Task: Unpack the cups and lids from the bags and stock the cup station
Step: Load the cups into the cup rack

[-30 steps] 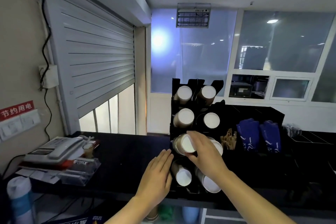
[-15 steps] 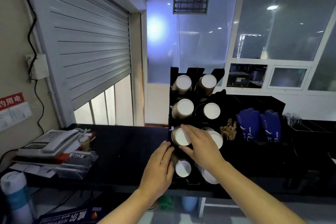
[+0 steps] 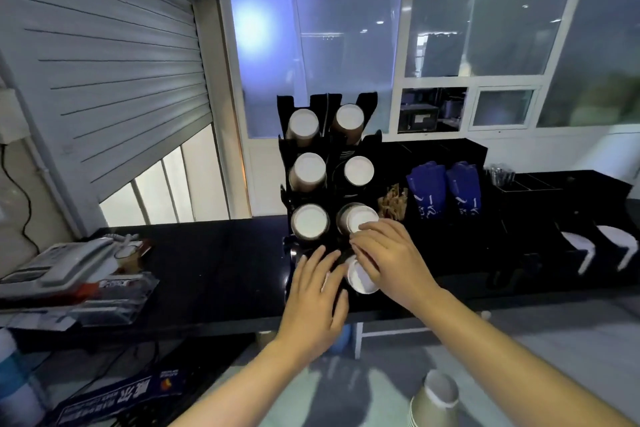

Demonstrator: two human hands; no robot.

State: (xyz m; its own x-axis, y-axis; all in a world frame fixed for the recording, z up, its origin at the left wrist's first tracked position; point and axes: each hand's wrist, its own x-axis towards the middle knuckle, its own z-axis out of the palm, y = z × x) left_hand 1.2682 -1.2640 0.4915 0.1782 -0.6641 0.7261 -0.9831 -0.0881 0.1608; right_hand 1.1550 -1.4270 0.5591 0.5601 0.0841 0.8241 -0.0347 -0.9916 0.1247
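Left hand (image 3: 317, 295) flat, fingers straight and spread on the cup rack (image 3: 284, 163) low on the counter (image 3: 214, 267), right hand (image 3: 389, 256) fingers loosely bent, ungripping, touching third-row cup stack (image 3: 356, 217)

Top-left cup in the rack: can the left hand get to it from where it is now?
Probably yes. The left hand rests flat low on the left column of the rack, with the top-left cup straight above it. The right hand is over on the right column, so nothing crosses the path.
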